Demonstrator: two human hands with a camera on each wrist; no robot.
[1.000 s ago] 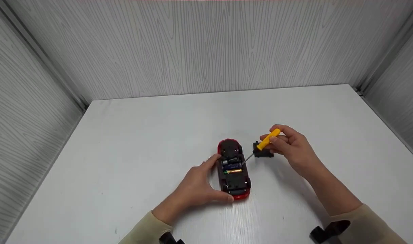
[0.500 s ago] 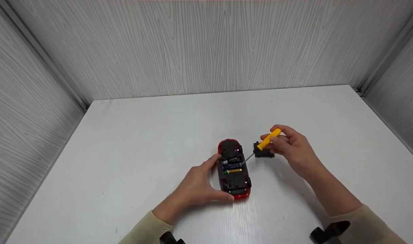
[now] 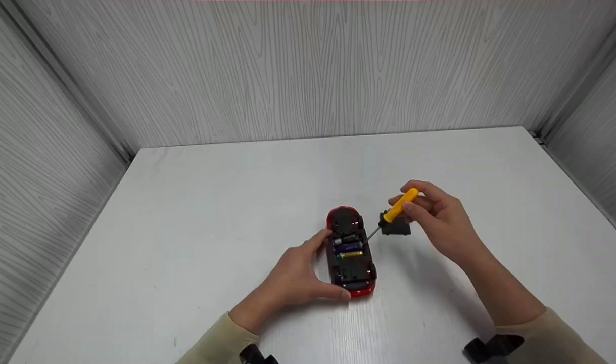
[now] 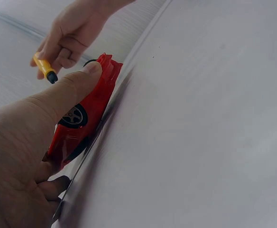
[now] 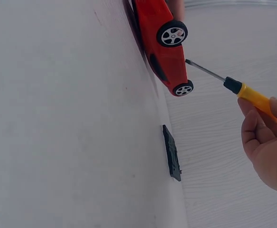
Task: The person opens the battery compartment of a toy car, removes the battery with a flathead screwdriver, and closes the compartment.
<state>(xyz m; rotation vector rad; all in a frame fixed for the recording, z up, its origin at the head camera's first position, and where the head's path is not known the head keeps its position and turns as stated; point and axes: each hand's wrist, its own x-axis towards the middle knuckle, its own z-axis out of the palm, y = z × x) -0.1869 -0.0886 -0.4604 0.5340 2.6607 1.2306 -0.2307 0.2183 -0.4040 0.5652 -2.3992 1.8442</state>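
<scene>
A red toy car (image 3: 354,273) lies upside down on the table, its black underside facing up. Batteries (image 3: 349,247), one purple and one gold among them, show in the uncovered compartment at its middle. My left hand (image 3: 297,278) grips the car from the left, thumb at the near end and fingers along the side. My right hand (image 3: 444,225) pinches the yellow handle of a screwdriver (image 3: 401,203). Its shaft slants down left, and the tip sits by the compartment's right edge. In the right wrist view the screwdriver (image 5: 254,99) ends close to the car's underside.
A black battery cover (image 3: 398,228) lies on the white table (image 3: 227,202) just right of the car, partly behind the right hand's fingers in the head view. Wood-grain panels (image 3: 308,71) stand at the back and both sides.
My right hand has risen slightly, and the screwdriver tip has shifted a little right, toward the compartment's edge. The left hand keeps its grip on the car.
</scene>
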